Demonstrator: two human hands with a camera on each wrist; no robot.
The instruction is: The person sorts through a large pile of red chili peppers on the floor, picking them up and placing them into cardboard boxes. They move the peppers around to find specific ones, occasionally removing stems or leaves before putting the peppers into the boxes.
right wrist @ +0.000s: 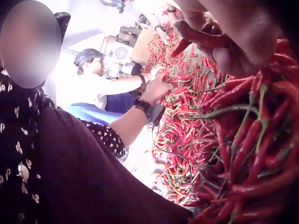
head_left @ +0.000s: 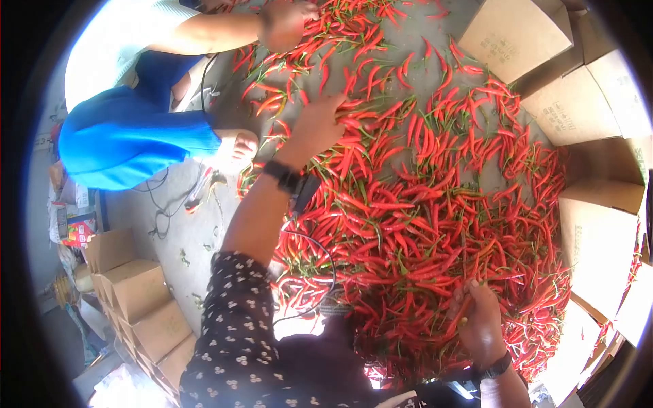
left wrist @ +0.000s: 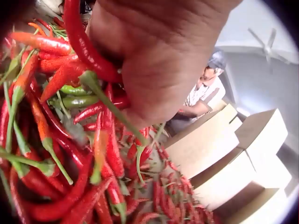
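Red chili peppers with green stems point(head_left: 415, 211) lie in a broad heap on the floor. My left hand point(head_left: 316, 132) reaches down among those at the left side of the heap. The left wrist view shows this hand point(left wrist: 159, 51) with a curved red pepper point(left wrist: 86, 49) against the inside of its thumb; its fingertips are hidden. Low over the near right part of the heap is my right hand point(head_left: 481, 323). In the right wrist view its curled fingers point(right wrist: 243, 37) hold a dull red, bent pepper point(right wrist: 203, 38) above the others.
Another person in blue trousers point(head_left: 136, 146) crouches at the left, one hand point(head_left: 286, 26) at the far peppers. Cardboard boxes point(head_left: 595, 238) line the right edge. More boxes point(head_left: 146, 289) stand at lower left. A black cable point(head_left: 325, 248) crosses the near left peppers.
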